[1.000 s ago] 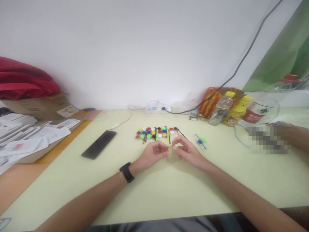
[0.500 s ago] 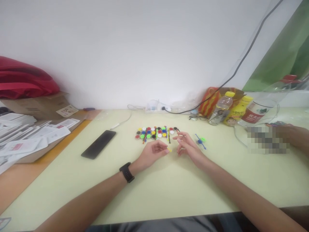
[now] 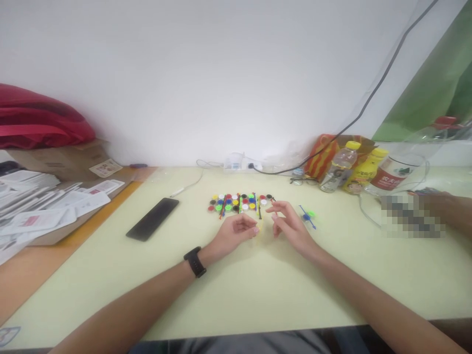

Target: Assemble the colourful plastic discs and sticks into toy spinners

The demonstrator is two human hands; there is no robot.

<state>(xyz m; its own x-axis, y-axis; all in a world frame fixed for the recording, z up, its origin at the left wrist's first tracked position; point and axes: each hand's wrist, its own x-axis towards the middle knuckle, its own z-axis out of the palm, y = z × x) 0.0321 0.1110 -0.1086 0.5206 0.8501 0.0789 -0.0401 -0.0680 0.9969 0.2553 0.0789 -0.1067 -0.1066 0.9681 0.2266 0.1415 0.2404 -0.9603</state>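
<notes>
My left hand [image 3: 236, 232], with a black watch on its wrist, rests on the pale yellow table [image 3: 258, 290]. Its fingers are curled and pinch a small yellow piece [image 3: 258, 229] at the fingertips. My right hand [image 3: 291, 225] hovers just to the right, fingers loosely spread and holding nothing. Its fingertips are close to a thin dark stick [image 3: 274, 200]. Just beyond both hands lies a cluster of small coloured discs and sticks [image 3: 239, 202]. A blue and green assembled piece [image 3: 307, 215] lies to the right of my right hand.
A black phone [image 3: 152, 219] lies at the left. Papers [image 3: 44, 211] and a red bag [image 3: 40, 120] fill the far left. Bottles [image 3: 350, 169], a snack bag and a clear container stand at the back right. Another person's hand [image 3: 448, 206] rests at the right edge.
My right hand has let go of the yellow piece, drawn away to the right and opened. My left hand still pinches the piece in the same spot.
</notes>
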